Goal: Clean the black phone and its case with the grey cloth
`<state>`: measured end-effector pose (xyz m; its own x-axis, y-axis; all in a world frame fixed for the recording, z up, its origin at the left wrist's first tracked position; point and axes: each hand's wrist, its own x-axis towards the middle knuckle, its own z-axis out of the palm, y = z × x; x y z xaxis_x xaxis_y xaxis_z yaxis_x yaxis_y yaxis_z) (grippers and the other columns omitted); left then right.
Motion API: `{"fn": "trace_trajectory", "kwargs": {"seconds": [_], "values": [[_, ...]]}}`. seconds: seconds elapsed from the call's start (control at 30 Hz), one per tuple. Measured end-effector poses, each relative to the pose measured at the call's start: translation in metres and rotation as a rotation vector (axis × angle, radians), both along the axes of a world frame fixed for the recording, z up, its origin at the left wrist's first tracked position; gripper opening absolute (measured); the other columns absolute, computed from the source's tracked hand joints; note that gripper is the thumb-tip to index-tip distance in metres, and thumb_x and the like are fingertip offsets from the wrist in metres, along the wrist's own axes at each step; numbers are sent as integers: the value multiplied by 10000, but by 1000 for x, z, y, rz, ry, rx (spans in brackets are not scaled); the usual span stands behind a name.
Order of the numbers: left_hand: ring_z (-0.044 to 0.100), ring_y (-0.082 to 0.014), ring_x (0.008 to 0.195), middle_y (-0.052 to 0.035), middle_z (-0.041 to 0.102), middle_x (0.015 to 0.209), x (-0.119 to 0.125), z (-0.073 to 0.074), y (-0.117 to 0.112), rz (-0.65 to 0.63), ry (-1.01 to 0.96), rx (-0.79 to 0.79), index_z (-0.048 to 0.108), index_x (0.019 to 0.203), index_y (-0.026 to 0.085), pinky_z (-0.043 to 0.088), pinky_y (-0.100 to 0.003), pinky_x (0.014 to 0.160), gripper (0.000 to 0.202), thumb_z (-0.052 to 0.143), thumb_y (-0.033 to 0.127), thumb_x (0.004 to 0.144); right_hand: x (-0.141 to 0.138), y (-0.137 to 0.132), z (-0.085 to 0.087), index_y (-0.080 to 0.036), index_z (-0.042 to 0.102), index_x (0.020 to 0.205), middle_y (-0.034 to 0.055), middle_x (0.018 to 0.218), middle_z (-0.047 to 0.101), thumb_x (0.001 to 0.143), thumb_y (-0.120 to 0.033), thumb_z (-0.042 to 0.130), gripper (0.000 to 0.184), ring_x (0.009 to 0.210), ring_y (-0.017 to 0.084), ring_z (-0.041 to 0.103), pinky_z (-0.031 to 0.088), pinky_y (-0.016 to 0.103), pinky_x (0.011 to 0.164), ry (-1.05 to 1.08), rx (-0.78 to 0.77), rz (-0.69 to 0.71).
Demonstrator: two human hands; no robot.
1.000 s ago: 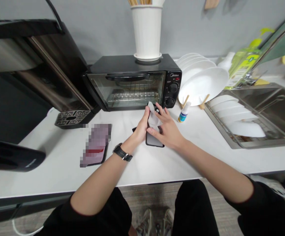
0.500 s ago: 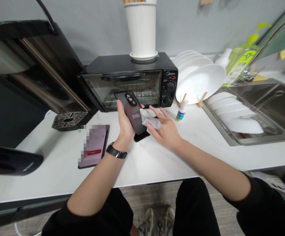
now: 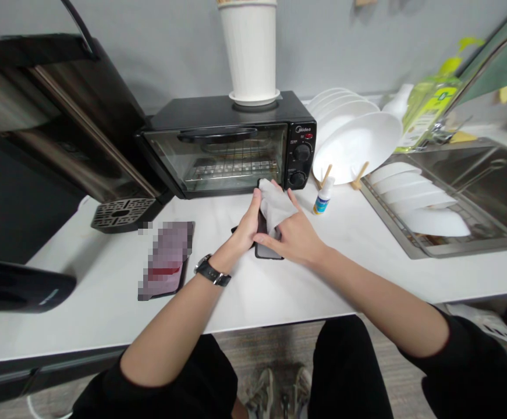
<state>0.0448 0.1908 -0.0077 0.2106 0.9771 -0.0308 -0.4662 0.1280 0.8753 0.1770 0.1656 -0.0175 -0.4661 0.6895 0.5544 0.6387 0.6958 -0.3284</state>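
Note:
My left hand (image 3: 245, 228) grips a dark phone (image 3: 267, 250) by its left edge, just above the white countertop (image 3: 314, 279). My right hand (image 3: 292, 233) presses a white wipe (image 3: 275, 206) onto the phone's face, fingers closed over the cloth. Most of the phone is hidden under the wipe and both hands. A second phone (image 3: 166, 259) lies flat on the counter to the left, apart from both hands.
A black toaster oven (image 3: 227, 145) with a white utensil holder (image 3: 248, 52) on top stands right behind my hands. A small spray bottle (image 3: 323, 198) stands to the right, then white plates (image 3: 358, 145) in a rack and a sink (image 3: 454, 198). A dark coffee machine (image 3: 61, 128) fills the left.
Half a second ago my left hand held the phone up, tilted with its back showing, and the wipe lay beside it. Now the phone is lowered and the wipe covers it.

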Motion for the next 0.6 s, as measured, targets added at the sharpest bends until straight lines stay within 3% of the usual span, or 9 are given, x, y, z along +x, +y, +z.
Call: {"fn": "trace_trajectory", "kwargs": {"seconds": [0.1, 0.2, 0.27, 0.33, 0.47, 0.6], "values": [[669, -258, 1296, -77, 805, 1131, -4, 5, 0, 89, -59, -117, 744, 1040, 190, 479, -385, 1170, 493, 432, 571, 1056, 2, -3, 6, -106, 451, 1547, 178, 1633, 459, 978, -711, 464, 831, 1622, 311, 229, 206, 610, 1334, 23, 55, 126], [744, -284, 1143, -108, 808, 960, -14, 14, 0, 133, -87, -103, 741, 915, 175, 584, -396, 1030, 663, 316, 669, 1044, 3, -8, 8, -179, 626, 1392, 130, 1511, 615, 1028, -515, 499, 511, 1534, 244, 440, 309, 557, 1314, 50, 110, 232], [774, -278, 1038, -106, 793, 859, -20, 21, 0, 162, -85, -42, 743, 899, 179, 621, -384, 942, 730, 228, 673, 1052, 3, -10, 8, -195, 699, 1280, 118, 1410, 697, 1045, -379, 468, 378, 1427, 220, 576, 395, 526, 1272, 77, 141, 214], [783, -270, 978, -100, 780, 812, -24, 25, 1, 172, -83, -14, 746, 903, 180, 631, -375, 900, 756, 183, 660, 1058, 3, -10, 7, -175, 733, 1212, 128, 1344, 736, 1050, -314, 442, 361, 1376, 227, 625, 422, 527, 1251, 91, 155, 120], [774, -277, 1029, -113, 809, 958, -21, 26, -1, 96, -102, -58, 756, 1009, 168, 620, -391, 932, 742, 186, 638, 1068, 3, -3, 3, -144, 664, 1357, 134, 1448, 665, 1077, -337, 406, 427, 1520, 246, 458, 296, 564, 1312, 48, 113, -51], [766, -271, 1079, -91, 816, 1095, -15, 25, -4, 2, -85, -164, 728, 1243, 184, 589, -377, 994, 630, 265, 580, 1085, 2, 2, 0, -115, 440, 1564, 166, 1665, 402, 1070, -465, 415, 606, 1627, 296, 209, 215, 624, 1320, 6, 28, -12]]}}
